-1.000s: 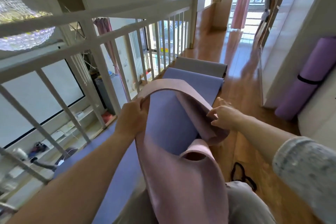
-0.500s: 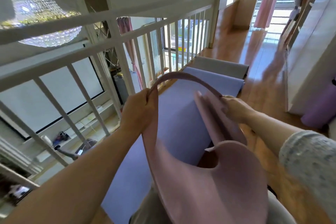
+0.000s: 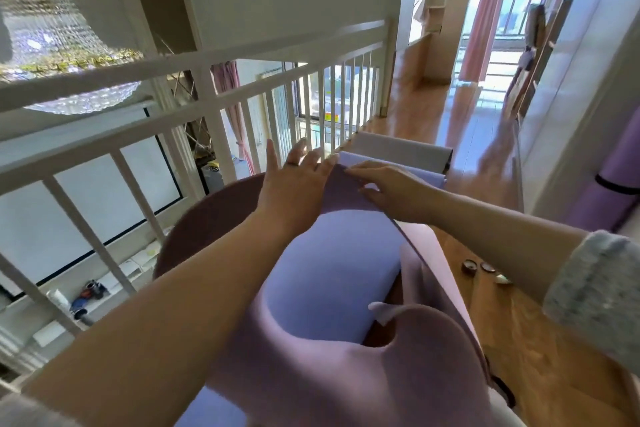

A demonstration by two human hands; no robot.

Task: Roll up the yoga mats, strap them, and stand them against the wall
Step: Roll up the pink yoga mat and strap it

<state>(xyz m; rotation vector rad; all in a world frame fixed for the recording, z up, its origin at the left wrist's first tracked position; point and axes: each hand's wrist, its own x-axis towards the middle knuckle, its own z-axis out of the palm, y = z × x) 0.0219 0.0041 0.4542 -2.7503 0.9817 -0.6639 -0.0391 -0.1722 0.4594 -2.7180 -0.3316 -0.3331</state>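
- Your left hand (image 3: 294, 184) is spread wide, fingers straight, palm flat against the raised end of the pink mat (image 3: 346, 385). It grips nothing.
- Your right hand (image 3: 391, 191), just beside the left, appears to pinch that same end between fingers and thumb, though the thumb is partly hidden.
- The pink mat arches up from below your forearms to both hands. A loose fold sags under your right forearm.
- Beneath your hands a blue mat (image 3: 329, 260) lies flat on the wooden floor (image 3: 519, 322). A grey mat (image 3: 398, 149) lies just past your fingertips.
- You look to be starting the pink mat's roll. Lower the end, keep both hands level so the edge sits square, and turn a tight first curl.
- Smooth the sagging fold out first, or the roll will likely go crooked.
- The white railing (image 3: 207, 107) runs close beyond your left hand, so keep the mat off it.
- Well off beyond your right hand, a rolled purple mat (image 3: 620, 166) with a dark strap leans at the wall, apparently done.
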